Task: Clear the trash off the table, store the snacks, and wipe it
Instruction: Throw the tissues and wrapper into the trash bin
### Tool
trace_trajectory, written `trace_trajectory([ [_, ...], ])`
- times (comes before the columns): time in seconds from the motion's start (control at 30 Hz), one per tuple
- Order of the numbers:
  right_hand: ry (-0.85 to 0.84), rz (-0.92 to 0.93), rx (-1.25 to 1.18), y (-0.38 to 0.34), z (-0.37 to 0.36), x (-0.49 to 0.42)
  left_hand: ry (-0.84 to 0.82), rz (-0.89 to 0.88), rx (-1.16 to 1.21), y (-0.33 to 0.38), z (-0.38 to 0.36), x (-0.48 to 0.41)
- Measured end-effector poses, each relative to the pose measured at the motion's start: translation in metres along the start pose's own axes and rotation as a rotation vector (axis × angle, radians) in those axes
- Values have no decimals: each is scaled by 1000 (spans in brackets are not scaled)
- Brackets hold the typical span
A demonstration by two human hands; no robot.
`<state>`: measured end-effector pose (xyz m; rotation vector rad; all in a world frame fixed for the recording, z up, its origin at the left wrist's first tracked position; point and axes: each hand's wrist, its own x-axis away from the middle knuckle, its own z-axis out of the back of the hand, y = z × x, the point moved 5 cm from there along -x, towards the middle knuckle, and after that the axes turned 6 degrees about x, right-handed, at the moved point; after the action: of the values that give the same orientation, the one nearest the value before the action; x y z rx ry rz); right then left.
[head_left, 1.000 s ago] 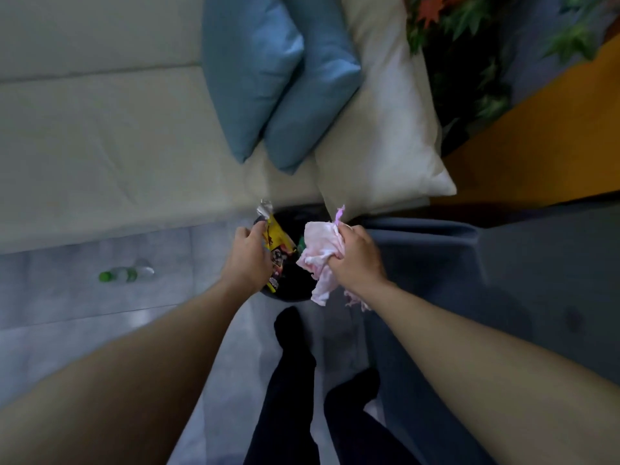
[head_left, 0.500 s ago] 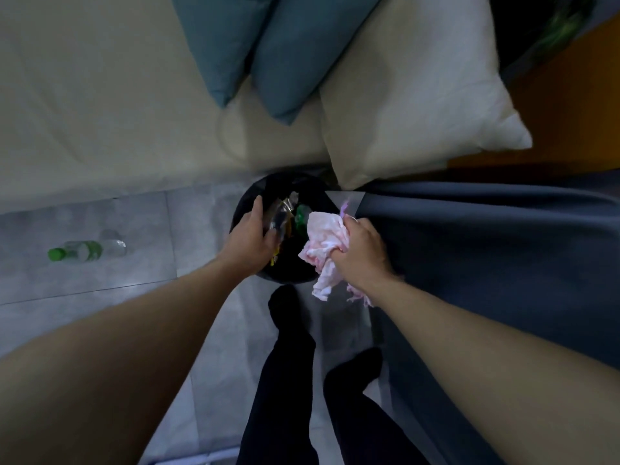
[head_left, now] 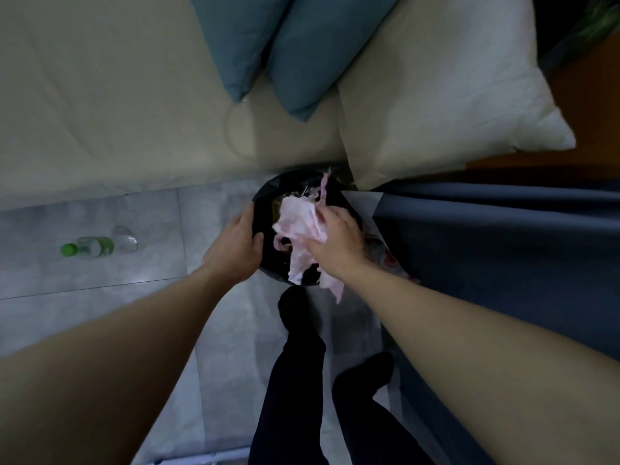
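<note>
A round black trash bin stands on the tiled floor between the sofa and a dark blue cover. Crumpled shiny wrappers lie inside it. My right hand grips a crumpled pink and white cloth directly over the bin's opening, and loose ends of the cloth hang down past the near rim. My left hand is open and holds nothing. It rests against the bin's left rim with the thumb pointing over the opening.
A plastic bottle with a green cap lies on the floor at the left. A beige sofa with two blue cushions and a white pillow fills the back. The dark blue cover is at the right. My dark-clad legs are below the bin.
My left hand let the yellow snack wrapper drop into the bin and now rests at the rim. My right hand moved the pink cloth over the bin's opening. The view moved closer.
</note>
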<state>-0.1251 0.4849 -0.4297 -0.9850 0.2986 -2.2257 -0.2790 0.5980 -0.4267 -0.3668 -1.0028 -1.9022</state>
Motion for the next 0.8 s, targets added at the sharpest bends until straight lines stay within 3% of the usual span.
trace_trajectory([
  [0.43, 30, 33, 81, 8, 25, 18, -1, -47, -45, 23, 7, 9],
  [0.8, 97, 98, 147, -20, 119, 74, 43, -85, -139, 104, 57, 59],
])
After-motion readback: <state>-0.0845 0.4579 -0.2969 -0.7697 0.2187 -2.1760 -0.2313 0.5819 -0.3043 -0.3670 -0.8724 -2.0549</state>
